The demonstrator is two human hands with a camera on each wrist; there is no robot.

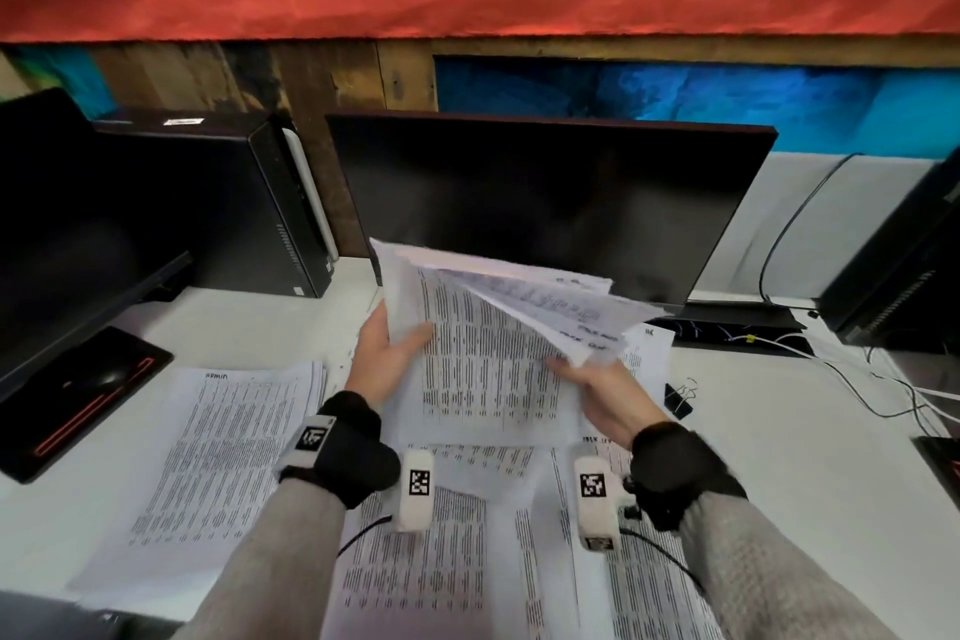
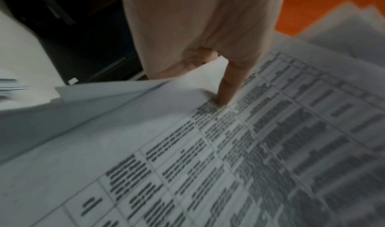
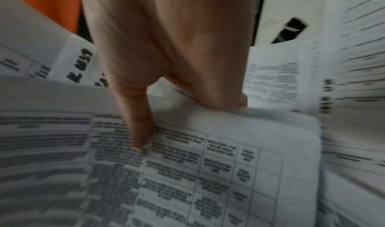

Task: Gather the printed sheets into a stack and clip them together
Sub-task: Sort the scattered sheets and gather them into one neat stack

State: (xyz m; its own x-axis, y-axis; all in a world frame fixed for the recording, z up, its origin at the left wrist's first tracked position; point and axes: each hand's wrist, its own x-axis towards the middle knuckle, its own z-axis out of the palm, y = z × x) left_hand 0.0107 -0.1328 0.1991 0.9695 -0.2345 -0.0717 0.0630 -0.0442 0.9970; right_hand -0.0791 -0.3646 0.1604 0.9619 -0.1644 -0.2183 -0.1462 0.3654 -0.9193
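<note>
A loose bundle of printed sheets (image 1: pixel 488 343) is held up above the desk in front of the monitor, its upper corners fanned apart. My left hand (image 1: pixel 387 353) grips the bundle's left edge, thumb on the printed face (image 2: pixel 226 89). My right hand (image 1: pixel 605 392) grips the right edge, thumb on top (image 3: pixel 139 128) and fingers underneath. More printed sheets (image 1: pixel 228 463) lie spread on the white desk (image 1: pixel 810 489) at the left and below my wrists (image 1: pixel 431 572). A black binder clip (image 1: pixel 678 398) lies on the desk just right of my right hand, also in the right wrist view (image 3: pixel 290 30).
A dark monitor (image 1: pixel 545 208) stands right behind the held sheets, its base (image 1: pixel 737 322) to the right. A black computer tower (image 1: pixel 218 203) and a second monitor (image 1: pixel 57 250) stand at the left. Cables (image 1: pixel 883 379) trail over the desk at the right.
</note>
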